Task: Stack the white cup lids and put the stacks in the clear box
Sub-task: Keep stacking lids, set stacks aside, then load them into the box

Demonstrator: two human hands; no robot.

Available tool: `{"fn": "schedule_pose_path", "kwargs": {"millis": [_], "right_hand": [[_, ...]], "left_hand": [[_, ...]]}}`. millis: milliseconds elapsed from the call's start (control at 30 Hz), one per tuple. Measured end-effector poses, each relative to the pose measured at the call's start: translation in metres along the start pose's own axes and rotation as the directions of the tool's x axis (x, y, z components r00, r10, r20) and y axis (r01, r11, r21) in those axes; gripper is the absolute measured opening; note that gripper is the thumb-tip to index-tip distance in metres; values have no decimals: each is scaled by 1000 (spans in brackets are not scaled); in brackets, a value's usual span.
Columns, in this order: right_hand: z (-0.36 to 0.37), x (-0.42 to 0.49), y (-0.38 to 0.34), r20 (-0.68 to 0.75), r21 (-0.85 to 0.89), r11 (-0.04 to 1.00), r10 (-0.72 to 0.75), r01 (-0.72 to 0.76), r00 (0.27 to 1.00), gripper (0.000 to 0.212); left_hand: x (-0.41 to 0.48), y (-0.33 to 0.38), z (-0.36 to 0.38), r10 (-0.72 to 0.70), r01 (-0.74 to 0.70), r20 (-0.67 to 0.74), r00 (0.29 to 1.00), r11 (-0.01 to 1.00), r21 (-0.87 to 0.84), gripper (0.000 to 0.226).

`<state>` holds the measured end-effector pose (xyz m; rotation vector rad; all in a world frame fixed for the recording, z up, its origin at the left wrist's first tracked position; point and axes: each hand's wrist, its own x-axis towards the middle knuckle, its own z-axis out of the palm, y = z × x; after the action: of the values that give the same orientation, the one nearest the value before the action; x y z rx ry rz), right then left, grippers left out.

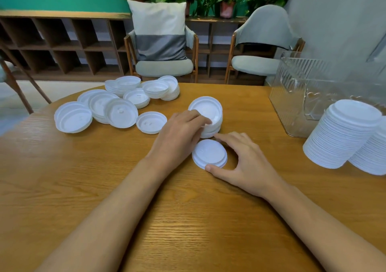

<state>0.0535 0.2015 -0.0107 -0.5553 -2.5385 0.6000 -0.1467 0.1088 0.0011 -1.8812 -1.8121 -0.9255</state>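
Many loose white lids [117, 106] lie scattered at the table's far left, most of them upside down. My left hand [179, 134] grips a short, tilted stack of lids [208, 113] at the table's middle. Just in front of it a small flat stack of lids [208, 153] rests dome up on the table, and my right hand [244, 161] curls around it with thumb and fingers touching its rim. Two tall finished stacks [342, 134] lean at the right edge. The clear box [292, 102] stands behind them at the far right.
The wooden table [104, 177] has a curved far-left edge. Two chairs [163, 62], one with a cushion, stand behind the table, along with a low wooden shelf and potted plants against a green wall.
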Motion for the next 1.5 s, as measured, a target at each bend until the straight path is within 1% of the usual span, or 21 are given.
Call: {"fn": "schedule_pose_path", "kwargs": {"millis": [100,233,300,333,367,400,467,533,600,633,667,733,800,833,900,1067,1200,1300,1367,1500], "right_hand": [[1,10,2,30,2,999,34,-34,999,77],[2,16,7,22,54,997,62,-63,998,71],[0,15,9,24,67,995,79,-80,997,70],[-2,14,10,22,72,994,83,-84,996,69],[-3,14,10,21,78,993,82,-84,996,68],[-5,13,9,20,83,993,77,-79,997,66],[-8,12,8,30,89,993,73,-75,997,66],[-11,8,9,35,95,993,71,-74,997,68],[-14,6,12,36,109,992,66,-69,997,73],[-15,5,13,42,125,990,64,-69,997,77],[-16,5,14,49,146,987,62,-69,997,82],[-16,5,15,66,189,979,70,-81,995,91],[-15,5,16,69,206,975,74,-87,995,96],[-15,5,16,67,213,973,73,-86,995,97],[-14,6,16,61,229,970,67,-80,996,98],[-14,7,15,49,249,967,45,-55,998,96],[-13,7,15,45,235,971,29,-39,999,93],[-14,7,15,55,195,980,26,-37,998,88],[-15,6,15,64,161,986,24,-34,998,87],[-14,6,15,69,135,990,22,-32,997,87]], "left_hand": [[-1,0,-4,-45,45,-14,999,999,15,33],[-3,-4,-8,-150,149,-107,983,989,-13,29],[-4,1,-14,-190,179,-180,965,981,-73,23],[-4,7,-19,-218,193,-205,954,972,-133,22],[-4,15,-24,-272,224,-208,940,948,-228,22],[-5,23,-29,-354,276,-179,918,894,-353,24],[-5,35,-38,-514,395,-39,857,704,-590,29],[-4,37,-43,-582,485,133,803,506,-713,31],[-2,34,-44,-596,577,301,744,348,-738,30],[-2,32,-43,-586,624,377,718,301,-721,31],[-2,31,-42,-563,663,443,698,273,-697,31],[-5,29,-39,-507,713,539,673,251,-654,33],[-6,26,-35,-520,737,555,649,252,-627,34],[-7,24,-34,-551,742,536,639,258,-619,36],[-8,21,-31,-584,736,495,643,294,-610,39],[-13,17,-27,-556,671,408,725,436,-599,32],[-17,18,-21,-520,632,362,774,595,-496,23],[-18,21,-21,-481,572,310,820,702,-423,20],[-17,24,-24,-427,530,325,844,757,-382,23],[-17,23,-30,-369,510,395,842,784,-354,43]]}}
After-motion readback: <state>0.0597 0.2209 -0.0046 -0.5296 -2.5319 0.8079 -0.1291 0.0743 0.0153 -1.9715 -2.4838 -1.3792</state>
